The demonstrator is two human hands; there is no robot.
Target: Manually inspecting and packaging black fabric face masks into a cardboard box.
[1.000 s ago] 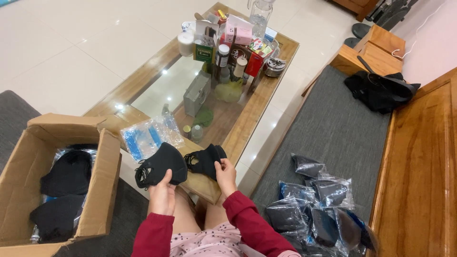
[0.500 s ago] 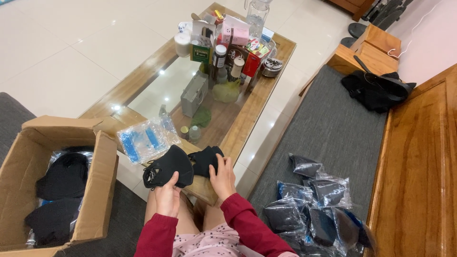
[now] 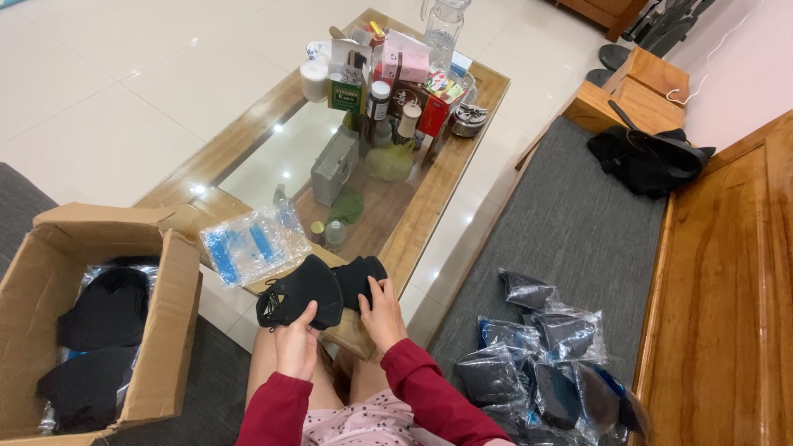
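Masks held over the lap beside a cluttered glass-topped table.

Bottles, boxes and a clear jug (image 3: 443, 25) are crowded on the far end of the table (image 3: 434, 215), and a clear plastic packet with blue strips (image 3: 252, 245) is laid on its near corner, just beside the hands. An open cardboard box (image 3: 169, 330) containing dark masks is placed to the left, and a pile of bagged masks (image 3: 545, 372) is spread on the grey cushion (image 3: 570, 223) to the right. A black bag (image 3: 648, 157) is set at the cushion's far end. The left hand (image 3: 296, 343) is closed on one black mask (image 3: 301, 291), thumb on top. The right hand (image 3: 382, 310) is closed on a second black mask (image 3: 361, 277), fingers curled over its edge. Both masks are touching, above the knees.
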